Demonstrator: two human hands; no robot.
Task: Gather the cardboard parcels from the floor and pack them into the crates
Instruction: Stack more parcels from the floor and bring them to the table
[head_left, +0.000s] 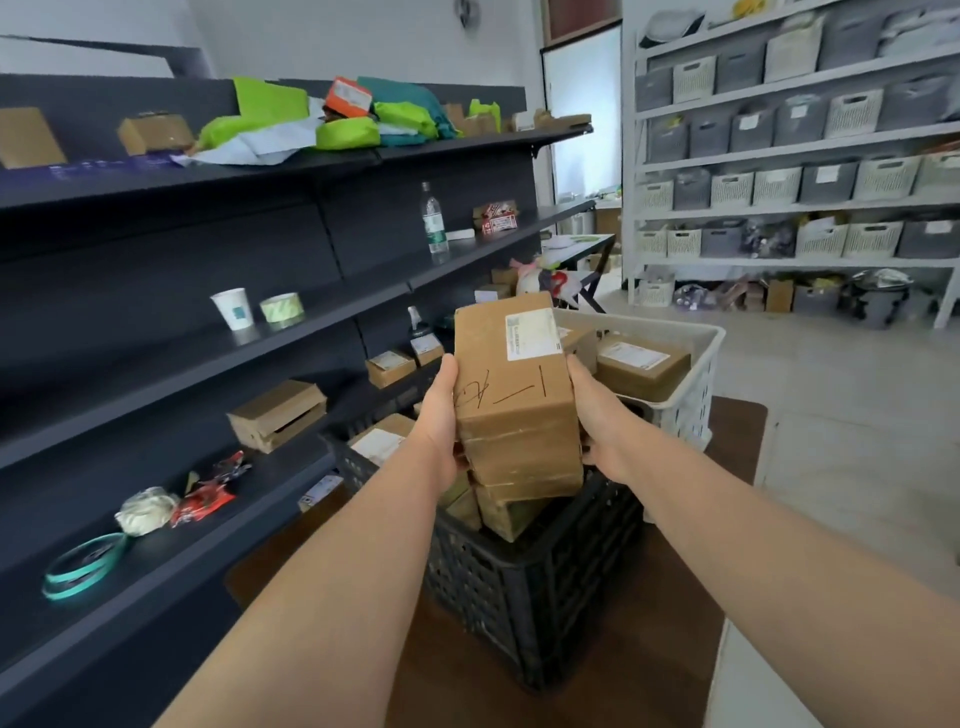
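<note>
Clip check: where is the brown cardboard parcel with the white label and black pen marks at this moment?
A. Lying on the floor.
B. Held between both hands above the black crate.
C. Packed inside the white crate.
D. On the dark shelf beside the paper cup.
B: the left hand and right hand clasp the brown cardboard parcel by its sides, over the black plastic lattice crate.

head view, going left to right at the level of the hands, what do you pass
cardboard box on the dark shelf → left hand → held parcels → right hand → white crate
</note>
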